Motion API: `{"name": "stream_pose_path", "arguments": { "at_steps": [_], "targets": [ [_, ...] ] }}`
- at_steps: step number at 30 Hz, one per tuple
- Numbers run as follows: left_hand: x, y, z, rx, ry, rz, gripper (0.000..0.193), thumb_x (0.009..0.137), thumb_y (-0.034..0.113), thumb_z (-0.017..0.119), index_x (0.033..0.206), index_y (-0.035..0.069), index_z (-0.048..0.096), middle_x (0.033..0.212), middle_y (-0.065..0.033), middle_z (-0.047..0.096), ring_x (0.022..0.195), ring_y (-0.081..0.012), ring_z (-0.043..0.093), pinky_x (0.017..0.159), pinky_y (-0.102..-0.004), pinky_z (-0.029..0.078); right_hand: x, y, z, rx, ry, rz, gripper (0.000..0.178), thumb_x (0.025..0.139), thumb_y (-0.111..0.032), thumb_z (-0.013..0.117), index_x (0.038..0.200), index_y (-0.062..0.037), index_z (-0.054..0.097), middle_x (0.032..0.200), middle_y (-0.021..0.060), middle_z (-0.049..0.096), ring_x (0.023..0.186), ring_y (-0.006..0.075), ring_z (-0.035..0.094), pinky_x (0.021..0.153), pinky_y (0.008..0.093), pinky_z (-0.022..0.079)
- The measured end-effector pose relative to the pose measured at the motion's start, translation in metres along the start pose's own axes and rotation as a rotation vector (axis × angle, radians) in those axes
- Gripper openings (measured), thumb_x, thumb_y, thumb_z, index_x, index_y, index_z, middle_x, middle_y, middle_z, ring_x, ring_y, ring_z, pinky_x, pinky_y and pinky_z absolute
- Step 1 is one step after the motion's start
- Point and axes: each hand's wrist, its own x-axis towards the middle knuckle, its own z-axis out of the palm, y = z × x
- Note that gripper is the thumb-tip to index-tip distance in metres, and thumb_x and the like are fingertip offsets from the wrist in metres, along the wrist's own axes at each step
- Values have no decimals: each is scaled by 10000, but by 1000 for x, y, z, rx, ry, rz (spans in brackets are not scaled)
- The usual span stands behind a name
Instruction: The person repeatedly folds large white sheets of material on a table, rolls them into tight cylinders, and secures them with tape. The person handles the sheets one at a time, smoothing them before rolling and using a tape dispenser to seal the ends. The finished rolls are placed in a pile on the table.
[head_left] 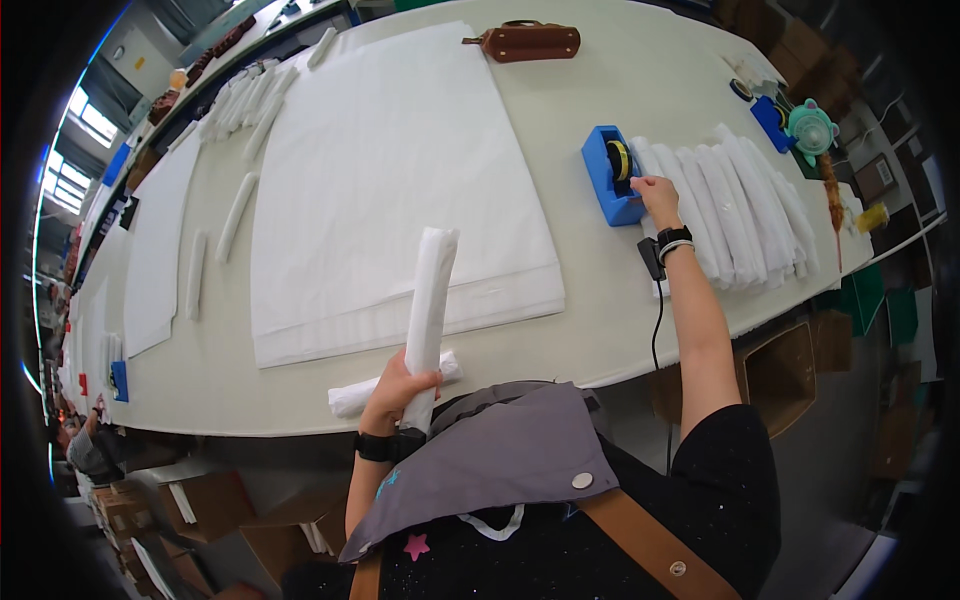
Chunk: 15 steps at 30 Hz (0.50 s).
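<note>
Left hand grips a crinkled white roll, right hand pinched closed at boxy blue dispenser.

The blue tape dispenser stands upright on the counter, its long body running away from the person. A roll of tape, yellow at the core with a dark side, sits upright in the dispenser. The right fingers are at the dispenser's right edge, close by the tape; whether they pinch a loose end is too small to tell. Left of the dispenser and nearer the person, the slim white roll is clasped near its lower end by the left fingers, its smooth, faintly creased length slanting away, far end leaning slightly toward the dispenser's side
</note>
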Motion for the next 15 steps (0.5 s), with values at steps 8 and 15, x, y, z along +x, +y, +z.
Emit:
{"name": "stream_pose_path", "arguments": {
  "at_steps": [8, 15],
  "targets": [
    [8, -5, -8, 61, 14, 8, 495, 757, 120, 747, 1152, -44, 498, 820, -86, 607, 629, -152, 626, 567, -315, 544, -7, 9, -17, 205, -44, 35, 388, 841, -176, 730, 1117, 63, 600, 865, 136, 746, 787, 164, 731, 743, 286, 541],
    [5, -2, -9, 66, 8, -13, 558, 756, 100, 732, 1239, -31, 486, 827, -77, 597, 623, -156, 619, 573, -316, 539, -41, 16, -7, 317, -29, 92, 416, 840, -134, 739, 1132, 31, 494, 900, 163, 723, 793, 196, 735, 731, 274, 536]
  ]
}}
